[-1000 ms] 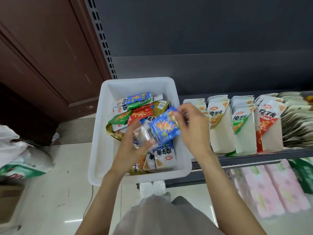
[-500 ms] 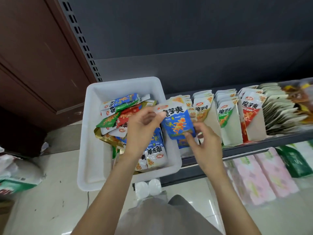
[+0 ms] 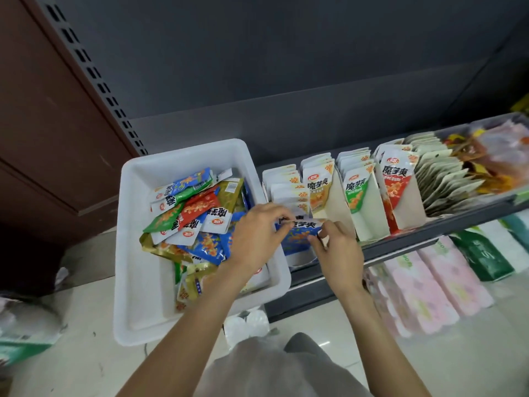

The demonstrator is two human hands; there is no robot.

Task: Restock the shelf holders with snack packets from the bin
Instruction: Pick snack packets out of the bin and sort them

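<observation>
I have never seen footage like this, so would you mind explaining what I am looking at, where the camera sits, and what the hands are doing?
There is no machine here. The camera is worn on a person's head and looks down at their own two bare hands. The left hand and right hand both pinch one blue snack packet and hold it at the leftmost white holder on a dark shelf. To the left, a white bin rests on the shelf edge, full of loose packets in blue, green, red and gold. Further right stand more holders: an orange one, a green one and a red one. Below the shelf lie pink wrapped packs.
</observation>
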